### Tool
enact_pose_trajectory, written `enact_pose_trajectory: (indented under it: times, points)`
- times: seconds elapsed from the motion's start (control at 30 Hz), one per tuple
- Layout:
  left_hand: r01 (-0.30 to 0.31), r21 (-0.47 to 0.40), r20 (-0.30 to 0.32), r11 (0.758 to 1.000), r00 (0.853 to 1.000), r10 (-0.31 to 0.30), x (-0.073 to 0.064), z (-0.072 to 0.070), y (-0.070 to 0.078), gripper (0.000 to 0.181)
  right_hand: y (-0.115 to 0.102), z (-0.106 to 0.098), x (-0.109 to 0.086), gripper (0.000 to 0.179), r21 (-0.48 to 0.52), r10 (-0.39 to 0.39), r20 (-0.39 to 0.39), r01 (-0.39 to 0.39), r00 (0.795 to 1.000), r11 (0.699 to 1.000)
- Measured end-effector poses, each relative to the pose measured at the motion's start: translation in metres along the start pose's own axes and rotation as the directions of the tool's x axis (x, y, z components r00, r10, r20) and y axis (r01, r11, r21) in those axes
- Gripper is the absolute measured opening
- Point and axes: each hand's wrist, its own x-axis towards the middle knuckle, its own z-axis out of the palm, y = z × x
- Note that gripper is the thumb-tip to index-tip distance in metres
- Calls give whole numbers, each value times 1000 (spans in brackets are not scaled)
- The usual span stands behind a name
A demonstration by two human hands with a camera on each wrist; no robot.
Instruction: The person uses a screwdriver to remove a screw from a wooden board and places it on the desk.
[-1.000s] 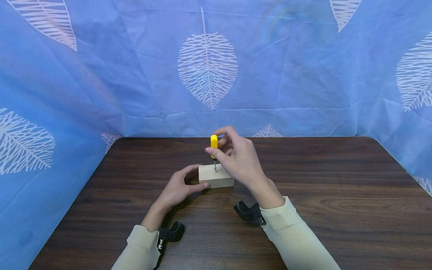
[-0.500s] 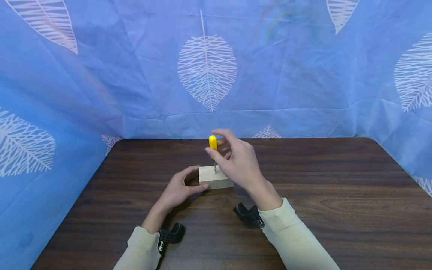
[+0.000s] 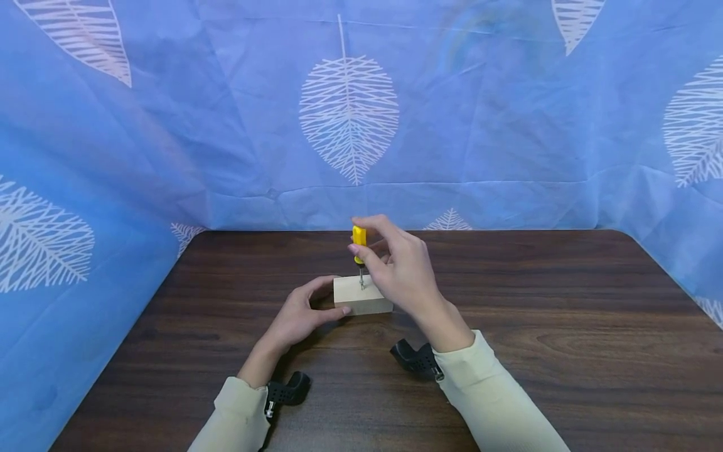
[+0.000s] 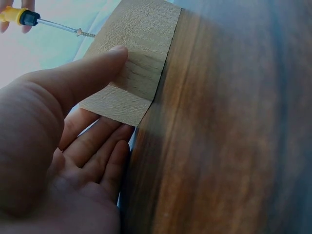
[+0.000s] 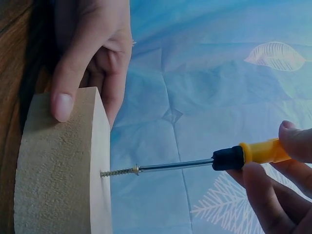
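A pale wooden block (image 3: 361,306) lies on the dark table. My left hand (image 3: 297,314) grips its left end, with the thumb (image 4: 109,61) on the near side and the fingers behind. Upright in the block's top stands a screw (image 5: 119,172), its tip sunk in the wood and much of its thread showing. The tip of a yellow-and-black screwdriver (image 5: 229,157) meets the screw head, shaft and screw in one line. My right hand (image 3: 403,270) pinches the yellow handle between thumb and fingers above the block.
Brown wood-grain table (image 3: 565,326) surrounds the block. A blue cloth with white leaf prints (image 3: 508,125) hangs behind the table and along its sides. Black wrist mounts (image 3: 415,359) stick out from both sleeves, close over the tabletop.
The screwdriver handle has turned a little and its tilt has shifted slightly as my right fingers move on it. My left hand and the block stay in place.
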Motion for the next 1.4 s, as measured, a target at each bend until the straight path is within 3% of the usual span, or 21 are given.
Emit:
enact_pose_trajectory:
  times: [0.17, 0.37, 0.53, 0.83, 1.0, 1.2, 1.4]
  points:
    - [8, -1, -7, 1000, 1000, -8, -1, 1, -1, 60, -1, 1, 0, 40, -38, 36, 23, -35, 999, 999]
    - [12, 1, -10, 1000, 1000, -12, -1, 1, -1, 61, 0, 2, 0, 48, -126, 12, 4, -12, 1000, 992]
    - [-7, -10, -3, 1000, 1000, 7, -1, 1, -1, 60, 0, 2, 0, 47, -96, 16, 4, -16, 1000, 995]
    - [-12, -13, -2, 1000, 1000, 12, 1, 1, -1, 58, 0, 2, -1, 26, -28, 57, 32, -56, 998, 998]
    - [-8, -3, -2, 1000, 1000, 8, 0, 0, 0, 60, 0, 1, 0, 24, -1, 72, 50, -72, 996, 997]
    - [6, 5, -10, 1000, 1000, -6, 0, 1, 1, 60, -1, -1, 0, 25, -6, 159, 94, -159, 983, 987]
    - [10, 6, -10, 1000, 1000, -10, -1, 2, 2, 61, -1, -1, 0, 26, -16, 161, 60, -160, 985, 987]
